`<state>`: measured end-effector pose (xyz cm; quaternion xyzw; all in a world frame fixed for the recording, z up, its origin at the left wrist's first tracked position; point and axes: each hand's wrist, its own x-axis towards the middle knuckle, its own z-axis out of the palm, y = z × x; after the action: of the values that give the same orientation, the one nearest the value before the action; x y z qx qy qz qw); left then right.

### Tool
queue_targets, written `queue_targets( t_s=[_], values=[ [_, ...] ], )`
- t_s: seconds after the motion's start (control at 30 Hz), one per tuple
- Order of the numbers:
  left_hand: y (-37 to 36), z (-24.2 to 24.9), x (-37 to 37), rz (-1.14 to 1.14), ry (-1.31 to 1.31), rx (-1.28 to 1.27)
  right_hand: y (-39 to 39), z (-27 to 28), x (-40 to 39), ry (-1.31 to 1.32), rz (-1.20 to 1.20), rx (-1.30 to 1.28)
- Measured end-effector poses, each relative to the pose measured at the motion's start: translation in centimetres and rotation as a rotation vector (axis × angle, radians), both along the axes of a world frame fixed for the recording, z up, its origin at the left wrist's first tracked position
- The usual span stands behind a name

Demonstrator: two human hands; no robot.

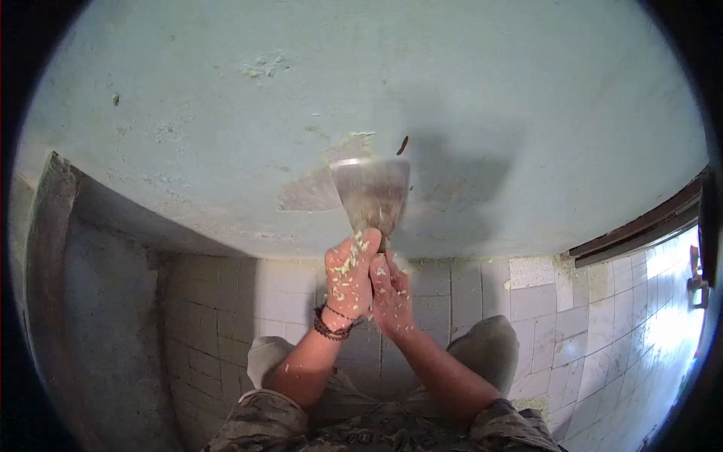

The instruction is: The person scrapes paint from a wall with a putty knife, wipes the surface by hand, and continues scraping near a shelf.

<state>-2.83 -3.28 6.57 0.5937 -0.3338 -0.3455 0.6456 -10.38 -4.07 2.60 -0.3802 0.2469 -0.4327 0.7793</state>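
Observation:
A wide-bladed paint scraper (370, 188) points up against the pale green wall (527, 98), its blade slightly blurred. Both hands are closed round its handle, which they mostly hide. My left hand (348, 275) wears a dark braided bracelet (331, 324) at the wrist and has pale paint flakes stuck over its back. Pressed against it on the right is my right hand (392, 294), also dotted with flakes. Beside the blade's left edge lies a bare greyish patch (310, 192) where paint is gone. A small dark brown mark (403, 145) shows just above the blade's right corner.
Below the wall spreads a tiled floor (429, 309) with scattered flakes. My knees (486, 346) are bent near the wall. A worn door frame (49, 226) stands at the left, and a dark wooden edge (640, 218) borders a bright opening at the right.

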Motion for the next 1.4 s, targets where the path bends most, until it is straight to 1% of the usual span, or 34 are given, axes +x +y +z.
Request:
queue_targets(
  t_s=[0.03,0.07,0.1,0.17,0.2,0.23,0.27,0.3,0.33,0.37,0.4,0.43,0.47,0.5,0.57,0.63,0.7,0.73,0.77,0.83,0.87,0.9,0.97,1.0,1.03,1.07,1.1,1.13,1.17,1.23,1.27,1.3,1.37,1.4],
  values=[
    [-0.2,-0.4,0.1,0.019,-0.122,0.008,0.2,-0.4,-0.1,0.005,0.016,0.084],
    [0.0,-0.5,-0.3,0.005,0.095,-0.058,0.3,-0.6,-0.1,0.012,0.033,0.172],
    [-0.1,0.5,-0.3,0.007,0.1,-0.052,-0.2,0.3,-0.2,0.016,0.034,0.178],
    [-0.5,2.7,0.4,0.009,-0.09,-0.139,-1.1,2.9,-0.5,0.395,-0.082,-0.478],
    [-0.4,3.7,0.9,-0.049,-0.015,-0.069,-1.0,2.7,-0.5,0.397,-0.077,-0.476],
    [-0.4,3.4,0.7,-0.048,-0.017,-0.073,-1.0,2.3,-0.3,0.448,-0.137,-0.633],
    [-0.4,2.5,0.4,-0.002,-0.004,-0.095,-1.1,1.9,-0.1,0.497,-0.2,-0.791],
    [-0.5,1.4,0.1,0.043,0.008,-0.118,-0.9,0.8,0.4,0.493,-0.204,-0.797],
    [-0.7,0.0,-0.1,0.097,-0.158,-0.141,-0.4,-0.7,0.9,0.226,-0.156,-0.454],
    [-0.4,-1.0,0.1,0.097,-0.159,-0.144,0.2,-2.0,1.1,-0.037,-0.104,-0.108],
    [0.1,-1.6,0.2,0.054,-0.103,-0.057,0.8,-1.4,0.6,-0.007,-0.045,0.143],
    [0.6,-2.2,0.4,0.012,-0.042,0.035,1.0,-1.4,0.2,0.001,-0.044,0.152],
    [0.9,-2.6,0.6,-0.033,0.059,0.024,1.1,-1.4,-0.1,0.065,0.022,0.159],
    [1.2,-3.1,0.9,-0.029,0.063,0.031,1.3,-1.5,-0.1,0.126,0.089,0.164],
    [1.5,-4.2,1.5,-0.003,0.139,0.028,1.9,-1.8,-0.3,0.079,0.138,0.144],
    [2.0,-4.7,2.3,-0.039,0.136,0.002,1.6,-2.5,-0.3,0.035,0.174,0.106],
    [2.3,-6.0,2.8,-0.152,0.41,0.027,1.7,-4.1,-0.2,0.247,0.195,-0.021],
    [2.2,-6.4,3.0,-0.154,0.238,0.044,1.6,-4.5,-0.1,0.235,0.188,-0.052],
    [2.1,-6.7,3.1,-0.151,0.238,0.044,1.5,-4.7,-0.2,0.236,0.191,-0.052],
    [2.0,-5.2,3.1,-0.086,0.146,-0.035,1.7,-4.7,-0.2,0.198,0.207,-0.061],
    [2.2,-3.9,3.6,-0.151,0.338,0.02,1.8,-4.9,0.0,0.195,0.217,-0.057],
    [1.9,-3.8,3.8,-0.139,0.336,0.017,1.6,-5.1,0.1,0.237,0.206,-0.115],
    [1.2,-3.7,3.8,-0.066,0.467,-0.114,1.4,-5.7,0.6,0.279,0.206,-0.182],
    [1.0,-4.2,4.5,-0.022,0.193,-0.041,1.5,-6.0,0.7,0.198,0.161,-0.162],
    [1.1,-4.6,4.9,-0.015,0.195,-0.043,1.6,-6.3,0.7,0.12,0.115,-0.136],
    [1.1,-4.9,5.0,-0.021,0.182,-0.036,1.4,-6.6,0.4,0.124,0.118,-0.136],
    [1.0,-4.8,5.1,-0.03,0.17,-0.025,1.1,-6.7,-0.1,0.079,0.196,-0.104],
    [0.9,-5.1,5.3,-0.046,0.245,-0.032,1.1,-6.9,-0.3,0.035,0.272,-0.07],
    [0.8,-5.5,5.2,-0.053,0.25,-0.028,1.4,-7.2,-0.5,0.039,0.265,-0.067],
    [0.8,-6.6,4.8,-0.163,0.269,0.014,1.8,-8.0,-0.6,0.037,0.164,0.085],
    [0.8,-8.6,4.7,-0.212,0.229,-0.001,1.8,-8.0,-0.7,0.037,0.158,0.086],
    [0.7,-7.9,3.9,-0.219,0.23,0.001,1.8,-7.5,-1.0,0.079,0.137,0.113],
    [0.3,-5.6,1.8,-0.348,0.447,0.049,1.6,-8.2,-1.7,0.122,0.109,0.141],
    [0.2,-6.1,1.4,-0.386,0.566,0.078,1.2,-8.9,-1.9,0.092,0.122,0.13]
  ],
)
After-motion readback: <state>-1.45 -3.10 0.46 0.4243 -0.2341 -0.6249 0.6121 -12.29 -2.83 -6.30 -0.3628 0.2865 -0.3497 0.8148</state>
